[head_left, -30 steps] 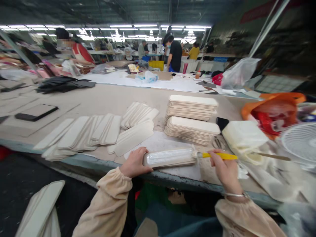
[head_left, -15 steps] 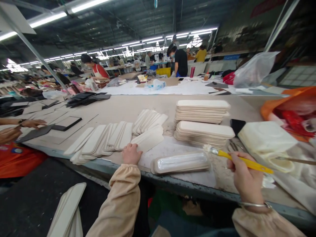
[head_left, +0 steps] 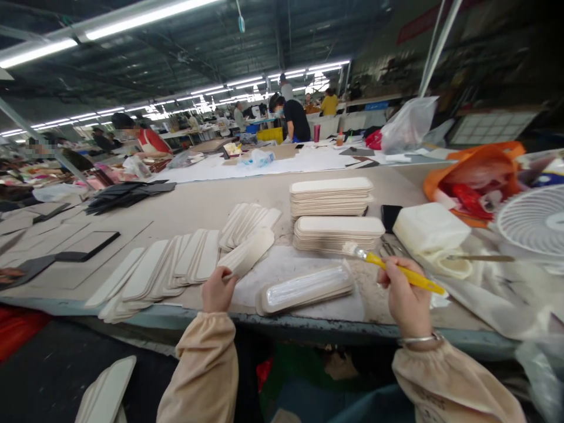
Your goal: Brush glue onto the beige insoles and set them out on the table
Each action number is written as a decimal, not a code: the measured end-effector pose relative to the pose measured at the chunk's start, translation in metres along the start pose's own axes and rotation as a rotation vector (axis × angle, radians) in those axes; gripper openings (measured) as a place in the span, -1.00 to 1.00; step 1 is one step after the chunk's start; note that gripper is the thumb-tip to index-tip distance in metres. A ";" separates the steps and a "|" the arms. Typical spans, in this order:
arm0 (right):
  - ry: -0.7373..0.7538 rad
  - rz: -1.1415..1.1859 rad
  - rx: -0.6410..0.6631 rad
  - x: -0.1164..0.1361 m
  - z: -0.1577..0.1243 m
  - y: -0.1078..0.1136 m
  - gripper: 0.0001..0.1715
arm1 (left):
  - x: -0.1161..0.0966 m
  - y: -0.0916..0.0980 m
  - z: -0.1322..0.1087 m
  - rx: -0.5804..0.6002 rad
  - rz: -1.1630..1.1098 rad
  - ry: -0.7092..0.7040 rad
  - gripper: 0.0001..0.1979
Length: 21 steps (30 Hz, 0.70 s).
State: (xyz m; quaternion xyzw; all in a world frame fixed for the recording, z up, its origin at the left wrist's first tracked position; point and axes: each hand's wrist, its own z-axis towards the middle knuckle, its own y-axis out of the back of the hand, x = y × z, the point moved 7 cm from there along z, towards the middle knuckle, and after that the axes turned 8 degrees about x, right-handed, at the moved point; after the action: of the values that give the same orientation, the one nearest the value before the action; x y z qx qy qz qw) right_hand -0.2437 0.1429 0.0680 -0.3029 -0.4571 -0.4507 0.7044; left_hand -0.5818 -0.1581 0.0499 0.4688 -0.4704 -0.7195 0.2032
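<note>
My left hand (head_left: 218,289) pinches the near end of a long cream panel with rounded corners (head_left: 250,251), lifting it a little off the fanned pile. Left of it, more such panels (head_left: 147,271) lie overlapping along the table edge. My right hand (head_left: 404,294) is closed round the yellow handle of a paintbrush (head_left: 409,275), its whitish bristles pointing left. Between my hands lies a small stack whose top panel (head_left: 308,288) has a shiny wet coating. Two tall stacks of panels (head_left: 338,226) stand behind it.
A white plastic container (head_left: 434,226) with a stick across its opening stands right of my right hand, near a white fan (head_left: 540,226) and an orange bag (head_left: 480,170). Black sheets (head_left: 127,195) lie at the left. A co-worker's hand (head_left: 11,275) shows at the far left edge.
My left hand has closed on the panel's near end and raised it slightly. My right hand still holds the paintbrush. The view has turned rightward, bringing the fan into sight.
</note>
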 end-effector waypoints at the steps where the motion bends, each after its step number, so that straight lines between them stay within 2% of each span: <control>1: 0.025 -0.012 -0.019 0.003 -0.001 0.000 -0.71 | -0.003 0.001 -0.003 -0.011 -0.145 -0.051 -0.76; 4: 0.088 -0.049 -0.055 0.011 -0.003 -0.003 -0.72 | -0.019 -0.002 -0.013 0.025 -0.523 -0.174 -0.66; 7: 0.110 -0.062 0.006 0.012 -0.007 -0.015 -0.74 | -0.043 -0.010 -0.019 0.138 -0.686 -0.230 -0.67; 10: 0.108 -0.038 0.153 0.008 -0.012 -0.032 -0.74 | -0.069 -0.020 -0.022 0.257 -0.713 -0.284 -0.69; 13: 0.058 -0.014 0.250 0.001 -0.018 -0.046 -0.60 | -0.090 -0.034 -0.027 0.405 -0.685 -0.345 -0.72; 17: 0.097 -0.145 0.217 -0.002 -0.020 -0.053 -0.53 | -0.107 -0.051 -0.033 0.537 -0.629 -0.405 -0.74; 21: 0.151 -0.238 0.157 -0.007 -0.018 -0.053 -0.53 | -0.102 -0.056 -0.027 0.521 -0.629 -0.369 -0.67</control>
State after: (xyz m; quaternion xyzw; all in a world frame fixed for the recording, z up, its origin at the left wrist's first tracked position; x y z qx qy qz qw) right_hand -0.2863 0.1086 0.0551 -0.1560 -0.4695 -0.5151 0.7000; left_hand -0.5010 -0.0699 0.0476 0.4885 -0.4989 -0.6753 -0.2376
